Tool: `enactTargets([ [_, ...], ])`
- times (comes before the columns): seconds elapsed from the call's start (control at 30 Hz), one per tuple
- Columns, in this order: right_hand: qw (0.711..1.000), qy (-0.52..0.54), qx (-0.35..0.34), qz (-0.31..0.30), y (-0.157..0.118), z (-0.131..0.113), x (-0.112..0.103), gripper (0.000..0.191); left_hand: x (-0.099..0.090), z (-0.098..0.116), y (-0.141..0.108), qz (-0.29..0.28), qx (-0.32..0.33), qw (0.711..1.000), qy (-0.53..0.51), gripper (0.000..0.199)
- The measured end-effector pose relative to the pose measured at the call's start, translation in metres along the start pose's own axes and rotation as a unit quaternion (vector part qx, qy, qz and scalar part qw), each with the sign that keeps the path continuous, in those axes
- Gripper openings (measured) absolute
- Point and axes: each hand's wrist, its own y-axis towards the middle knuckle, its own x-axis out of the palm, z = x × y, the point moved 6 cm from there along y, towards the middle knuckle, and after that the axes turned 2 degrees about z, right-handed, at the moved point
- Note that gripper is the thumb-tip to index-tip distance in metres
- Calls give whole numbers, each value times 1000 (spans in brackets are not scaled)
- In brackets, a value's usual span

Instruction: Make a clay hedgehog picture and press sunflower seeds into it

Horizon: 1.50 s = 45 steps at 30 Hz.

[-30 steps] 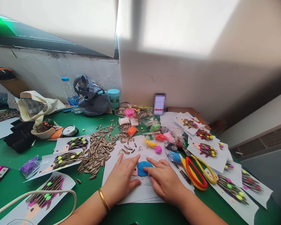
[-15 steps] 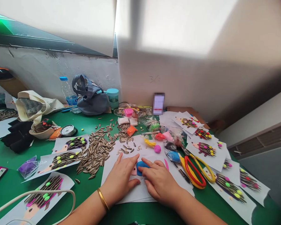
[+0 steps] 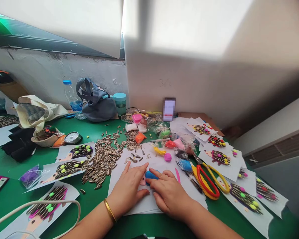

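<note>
While the left hand [image 3: 129, 184] rests on white paper [image 3: 118, 177] with fingers spread, its grip holding nothing, the right hand [image 3: 170, 192] lays extended fingertips on the blue clay [image 3: 153, 174], its grip unclosed. The clay lies on the paper between both hands, touching a pink piece [image 3: 143, 181]. Striped seeds [image 3: 103, 159] heap leftward on the green desk [image 3: 92, 212]; scissors [image 3: 208, 186] lie rightward.
</note>
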Motion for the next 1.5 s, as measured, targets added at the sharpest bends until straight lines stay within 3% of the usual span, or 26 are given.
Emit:
enactTargets([
  [0.57,999,33,-30,26,-1,-5,-3,33,-1,1,0,-1,1,1000,-2,97],
  [0.8,998,44,-8,40,-1,-2,-7,34,0,0,1,-10,-5,1000,-6,97],
  [1.0,999,40,-21,-11,1,-7,-1,43,-1,1,2,0,-2,1000,-7,87],
  [1.23,999,32,-26,34,-2,-3,-7,31,-1,0,1,7,5,1000,-5,91],
  [1.5,999,22,-26,1,-1,-5,-1,34,-1,1,1,12,6,1000,-6,82],
])
